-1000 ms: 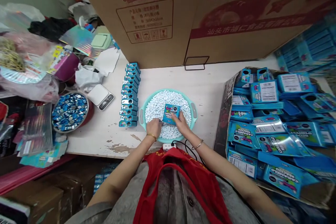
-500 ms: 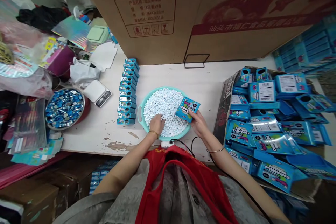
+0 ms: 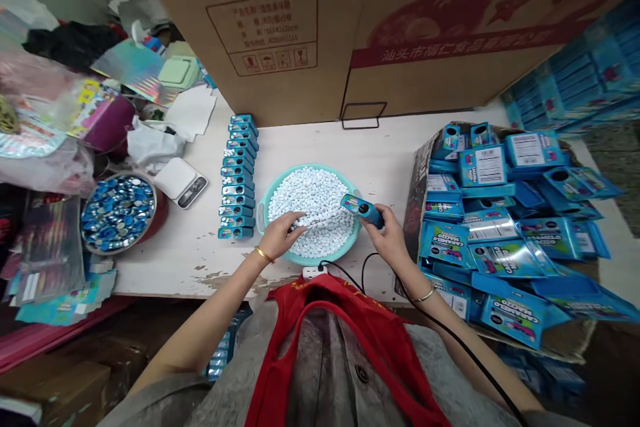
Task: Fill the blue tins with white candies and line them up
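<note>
Right hand point(image 3: 391, 237) closed around a blue candy box point(image 3: 353, 203) at the turquoise basin's point(image 3: 320, 262) right rim.
Box hides some right fingertips; left hand point(image 3: 279, 235) curls over white candies point(image 3: 313, 190), thumb and fingers parted, any hold unclear; boxes in a row point(image 3: 237, 181) leftward, an open carton point(image 3: 413, 213) rightward, a cut-off large carton point(image 3: 285, 97) behind.

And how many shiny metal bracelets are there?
2: one gold-coloured, curved metal bracelet on the wrist by the left hand, one thin, silver-coloured, curved metal bracelet by the right hand. None looks hidden.
</note>
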Demonstrator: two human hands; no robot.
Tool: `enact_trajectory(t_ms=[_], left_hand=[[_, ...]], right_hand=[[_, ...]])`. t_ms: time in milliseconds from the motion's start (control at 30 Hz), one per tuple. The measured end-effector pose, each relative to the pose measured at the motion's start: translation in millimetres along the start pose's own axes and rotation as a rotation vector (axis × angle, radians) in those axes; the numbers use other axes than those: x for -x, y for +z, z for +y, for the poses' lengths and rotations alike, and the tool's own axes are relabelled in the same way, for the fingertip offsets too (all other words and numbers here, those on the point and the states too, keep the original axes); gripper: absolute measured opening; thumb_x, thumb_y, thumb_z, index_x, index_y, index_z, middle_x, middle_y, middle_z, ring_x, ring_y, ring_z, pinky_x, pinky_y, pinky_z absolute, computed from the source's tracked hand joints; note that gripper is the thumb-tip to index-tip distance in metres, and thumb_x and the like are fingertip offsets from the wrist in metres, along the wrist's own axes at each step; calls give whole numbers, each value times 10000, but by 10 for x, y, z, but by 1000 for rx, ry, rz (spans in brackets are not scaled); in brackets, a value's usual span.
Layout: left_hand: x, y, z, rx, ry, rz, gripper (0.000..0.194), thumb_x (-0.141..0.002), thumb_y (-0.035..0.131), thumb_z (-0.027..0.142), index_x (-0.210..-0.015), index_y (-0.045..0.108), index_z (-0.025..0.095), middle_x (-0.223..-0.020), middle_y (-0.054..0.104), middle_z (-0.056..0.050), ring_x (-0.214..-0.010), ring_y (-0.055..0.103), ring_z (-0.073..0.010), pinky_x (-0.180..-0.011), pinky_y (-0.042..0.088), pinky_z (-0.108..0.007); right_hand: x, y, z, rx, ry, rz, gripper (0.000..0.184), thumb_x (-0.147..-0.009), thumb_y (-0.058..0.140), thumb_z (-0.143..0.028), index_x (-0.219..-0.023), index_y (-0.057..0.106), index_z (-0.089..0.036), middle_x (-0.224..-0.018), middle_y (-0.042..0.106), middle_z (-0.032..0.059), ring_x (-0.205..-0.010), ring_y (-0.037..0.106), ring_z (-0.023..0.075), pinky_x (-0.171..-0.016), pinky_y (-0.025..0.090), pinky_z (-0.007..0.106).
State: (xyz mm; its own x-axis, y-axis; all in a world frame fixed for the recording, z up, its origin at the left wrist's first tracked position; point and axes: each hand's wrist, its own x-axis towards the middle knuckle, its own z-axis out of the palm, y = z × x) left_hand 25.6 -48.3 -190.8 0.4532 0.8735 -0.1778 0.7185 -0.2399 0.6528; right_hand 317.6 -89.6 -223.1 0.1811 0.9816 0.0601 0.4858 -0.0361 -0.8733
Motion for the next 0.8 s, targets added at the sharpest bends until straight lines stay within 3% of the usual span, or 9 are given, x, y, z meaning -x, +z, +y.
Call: enact_trajectory(t_ms=[133,300,400,600,700,800], left_hand=[[-22,-371,237,-89,136,-14,342,-946,503,408,-1196,573,185,-1066,669,-74,-963,632,-171,-878,492,-293],[-172,-678,552,-333,195,-150,337,-941,498,379,-1221,558,201,-1177,648,-83,-1098,614,-211,-937,480,-326],[-245,-802,806,-471,160,-195,408,-924,511,343,-1310,493,212,-1176,638,-89,-1086,620,-242,-901,493,-348],[-291,-851,1235,-611,173,-239,386,-906,412,139,-1277,505,187,-879,649,-80,-867,637,-232,-803,492,-358],[-267,-845,1260,-639,175,-242,328,-904,382,116,-1174,564,164,-822,633,-86,-850,622,-238,-792,487,-370],[-200,-886,1049,-593,164,-197,236,-937,412,225,-1064,603,173,-875,629,-84,-892,612,-229,-816,481,-355]], right_hand=[[0,120,-76,24,-110,-69,291,-842,556,-267,-1130,543,-222,-1096,602,97,-1055,567,262,-949,467,437],[29,263,-142,-5,-180,-117,321,-840,518,-206,-1158,538,-246,-1145,592,99,-1112,554,268,-996,456,471],[56,321,-158,-10,-191,-121,332,-841,502,-190,-1167,537,-242,-1157,590,105,-1126,549,274,-1005,453,486],[82,388,-160,-28,-163,-118,329,-860,516,-222,-1187,526,-253,-1166,592,102,-1139,548,271,-1004,459,482],[85,409,-136,-27,-153,-115,315,-866,515,-233,-1180,524,-251,-1167,592,101,-1136,550,264,-1011,457,474],[88,412,-98,-34,-145,-115,312,-858,515,-232,-1170,527,-241,-1165,591,106,-1129,549,264,-1010,453,470]])
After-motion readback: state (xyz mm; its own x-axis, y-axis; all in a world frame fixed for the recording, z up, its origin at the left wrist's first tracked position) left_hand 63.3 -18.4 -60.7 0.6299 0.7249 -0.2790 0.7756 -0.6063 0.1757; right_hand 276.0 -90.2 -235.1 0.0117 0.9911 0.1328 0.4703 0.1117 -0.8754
